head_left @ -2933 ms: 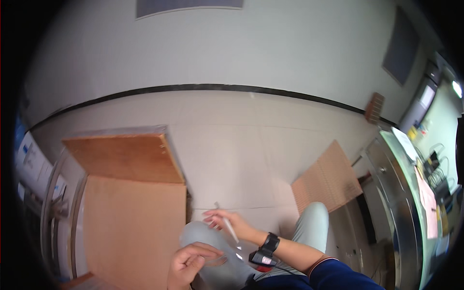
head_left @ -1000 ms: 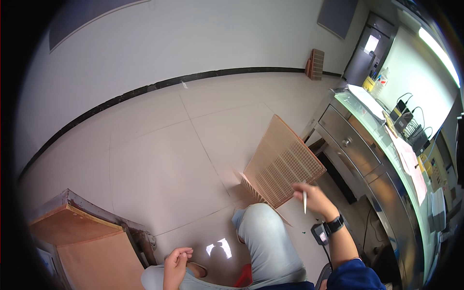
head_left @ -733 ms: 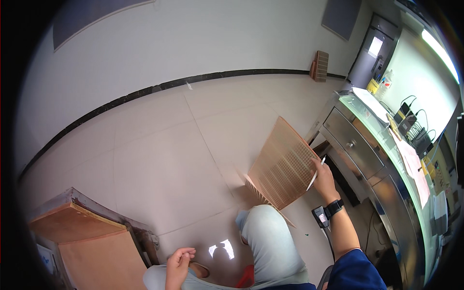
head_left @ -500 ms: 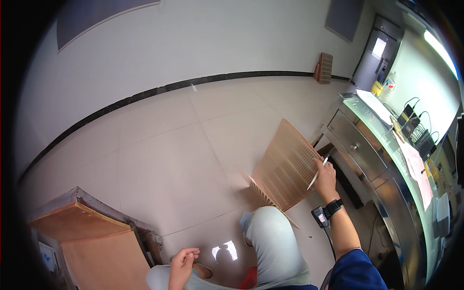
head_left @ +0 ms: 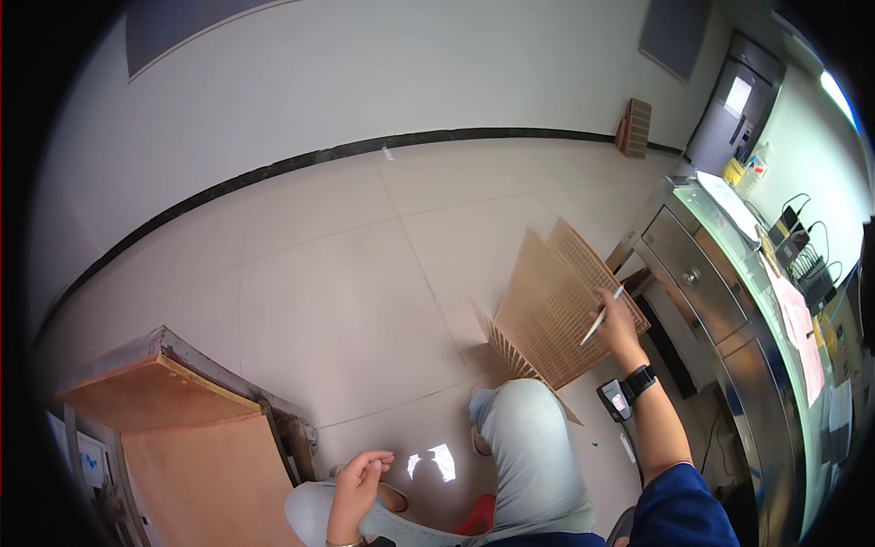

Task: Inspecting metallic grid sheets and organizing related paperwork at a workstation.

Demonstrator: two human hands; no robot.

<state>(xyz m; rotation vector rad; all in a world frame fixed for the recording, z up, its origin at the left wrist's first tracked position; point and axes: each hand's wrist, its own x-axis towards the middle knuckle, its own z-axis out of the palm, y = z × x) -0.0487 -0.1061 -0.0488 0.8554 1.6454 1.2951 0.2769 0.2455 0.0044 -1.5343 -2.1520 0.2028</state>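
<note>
In my right hand [head_left: 620, 326] is a slim white pen [head_left: 602, 316], slanted across the fingers. That hand is at the right edge of several thin tan grid-patterned panels [head_left: 538, 305], which stand fanned apart on the floor; whether the fingertips also grip a panel is hard to tell. The panels rise from a slotted rack [head_left: 521, 356] beside my right knee, partly hidden by it. My left hand [head_left: 360, 488] hovers over my left leg, holding nothing visible, its fingers loosely extended and close together.
A metal desk [head_left: 697, 273] with drawers and a glass top runs along the right, bearing papers, black devices with cables [head_left: 802, 251] and a bottle. An open wooden cabinet [head_left: 205, 456] stands at the lower left. More panels [head_left: 635, 128] lean against the far wall.
The panels have fanned apart, with a gap now showing between the front ones. My right hand has shifted along their right side, still with the pen. The whole view has turned slightly.
</note>
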